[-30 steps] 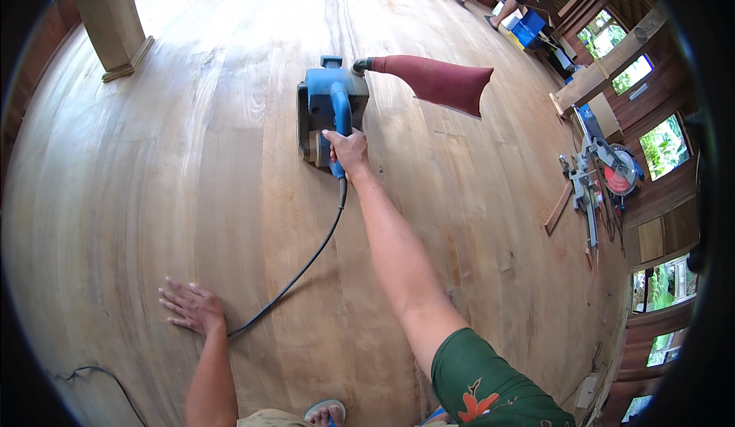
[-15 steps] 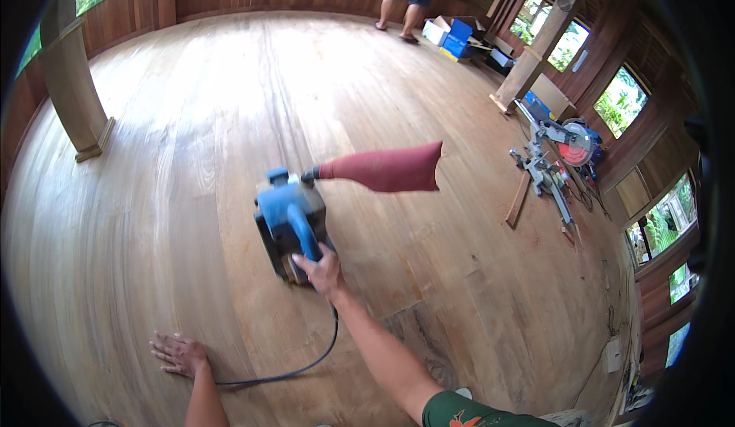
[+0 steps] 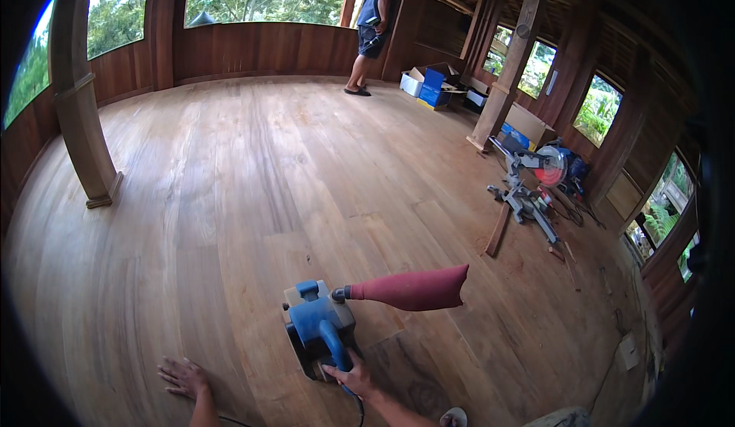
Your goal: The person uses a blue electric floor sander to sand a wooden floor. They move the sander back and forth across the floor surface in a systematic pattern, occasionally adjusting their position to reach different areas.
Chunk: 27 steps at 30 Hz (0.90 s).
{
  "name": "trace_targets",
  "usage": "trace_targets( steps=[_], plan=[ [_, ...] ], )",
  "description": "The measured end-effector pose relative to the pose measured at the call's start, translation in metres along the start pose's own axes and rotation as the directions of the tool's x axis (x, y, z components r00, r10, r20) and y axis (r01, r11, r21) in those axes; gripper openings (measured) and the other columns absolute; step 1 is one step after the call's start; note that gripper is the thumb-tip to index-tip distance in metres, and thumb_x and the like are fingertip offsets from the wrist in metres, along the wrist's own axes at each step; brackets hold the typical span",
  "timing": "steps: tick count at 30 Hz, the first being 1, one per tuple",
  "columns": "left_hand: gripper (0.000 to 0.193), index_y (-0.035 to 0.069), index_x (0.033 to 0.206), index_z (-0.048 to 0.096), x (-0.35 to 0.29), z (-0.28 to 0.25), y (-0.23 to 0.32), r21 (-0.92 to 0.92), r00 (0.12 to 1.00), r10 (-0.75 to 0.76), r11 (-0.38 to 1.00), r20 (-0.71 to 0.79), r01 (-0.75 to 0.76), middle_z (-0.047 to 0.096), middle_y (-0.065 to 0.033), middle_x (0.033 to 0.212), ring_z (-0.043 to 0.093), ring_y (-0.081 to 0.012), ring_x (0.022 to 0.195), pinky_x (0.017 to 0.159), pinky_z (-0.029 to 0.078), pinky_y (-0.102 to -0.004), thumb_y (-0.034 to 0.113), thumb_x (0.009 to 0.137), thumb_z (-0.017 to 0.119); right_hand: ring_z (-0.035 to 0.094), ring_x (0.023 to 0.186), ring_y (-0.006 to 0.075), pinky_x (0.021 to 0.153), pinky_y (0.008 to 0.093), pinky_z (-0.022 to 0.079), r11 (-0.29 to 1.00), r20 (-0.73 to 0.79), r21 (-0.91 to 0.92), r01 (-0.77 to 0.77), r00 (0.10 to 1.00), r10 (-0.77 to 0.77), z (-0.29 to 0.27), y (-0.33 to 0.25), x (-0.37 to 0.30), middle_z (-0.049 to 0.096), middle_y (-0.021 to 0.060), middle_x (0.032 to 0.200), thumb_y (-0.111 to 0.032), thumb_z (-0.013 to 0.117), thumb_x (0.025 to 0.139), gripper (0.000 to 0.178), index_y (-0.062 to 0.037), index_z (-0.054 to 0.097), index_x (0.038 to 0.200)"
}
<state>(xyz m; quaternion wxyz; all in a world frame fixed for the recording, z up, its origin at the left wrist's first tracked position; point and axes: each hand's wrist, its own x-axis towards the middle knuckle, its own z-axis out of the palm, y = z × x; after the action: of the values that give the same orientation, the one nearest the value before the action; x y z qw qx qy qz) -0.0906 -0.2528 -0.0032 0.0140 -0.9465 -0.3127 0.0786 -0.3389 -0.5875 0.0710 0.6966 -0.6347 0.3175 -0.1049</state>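
My right hand (image 3: 354, 375) is wrapped round the rear handle of a blue belt sander (image 3: 320, 326), which sits flat on the wooden floor (image 3: 230, 274). A dark red dust bag (image 3: 409, 288) sticks out from the sander's side toward the right, puffed up. The power cord (image 3: 360, 410) runs down from the handle, and part of it shows again near my left forearm. To the left of the sander, my left hand (image 3: 184, 379) lies flat on the boards with its fingers spread, holding nothing.
A mitre saw (image 3: 530, 190) stands at the right among wood offcuts (image 3: 498, 229) and sawdust. Wooden posts rise at the left (image 3: 86, 140) and right (image 3: 511, 67). Boxes (image 3: 433, 86) lie at the back, near a standing person (image 3: 373, 33). A cord with a pale box (image 3: 628, 352) lies at right.
The sander and my right hand have come back closer to me. My view has tilted up, showing more of the windows. The person at the back has shifted a little; my left hand stays flat.
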Motion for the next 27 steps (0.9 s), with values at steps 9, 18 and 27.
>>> trace_targets(
  steps=[9,18,27],
  plan=[
    [0.072,0.025,0.173,0.018,-0.012,-0.010,-0.006,-0.077,0.999,0.036,0.996,-0.025,-0.038,0.010,-0.0138,0.181,0.009,-0.0320,0.167,0.129,0.013,-0.0665,0.047,0.110,0.042,0.061,0.060,0.0146,0.059,0.0338,0.052,0.986,-0.052,-0.155,0.055,0.997,-0.064,0.011,-0.013,0.090,0.065,0.0050,0.077,-0.041,0.086,0.087,0.047,-0.0064,0.066,0.113],
    [0.070,0.021,0.172,0.025,-0.020,-0.023,0.000,-0.097,0.999,0.020,0.995,-0.044,-0.024,0.016,-0.0127,0.180,0.014,-0.0315,0.166,0.131,0.013,-0.0630,0.044,0.108,0.046,0.056,0.050,0.0109,0.047,0.0301,0.045,0.962,-0.072,-0.158,0.224,0.969,-0.237,0.048,-0.040,0.220,0.061,0.0011,0.066,-0.023,0.083,0.090,0.032,-0.0038,0.069,0.111],
    [0.071,0.020,0.171,0.027,-0.016,-0.013,0.000,-0.096,0.996,0.020,0.995,-0.091,-0.029,0.016,-0.0136,0.180,0.014,-0.0332,0.166,0.131,0.013,-0.0624,0.040,0.107,0.049,0.067,0.055,0.0185,0.054,0.0365,0.053,0.950,-0.051,-0.181,0.256,0.962,-0.269,0.073,-0.055,0.317,0.071,0.0074,0.073,-0.029,0.085,0.085,0.037,-0.0056,0.071,0.110]
  ],
)
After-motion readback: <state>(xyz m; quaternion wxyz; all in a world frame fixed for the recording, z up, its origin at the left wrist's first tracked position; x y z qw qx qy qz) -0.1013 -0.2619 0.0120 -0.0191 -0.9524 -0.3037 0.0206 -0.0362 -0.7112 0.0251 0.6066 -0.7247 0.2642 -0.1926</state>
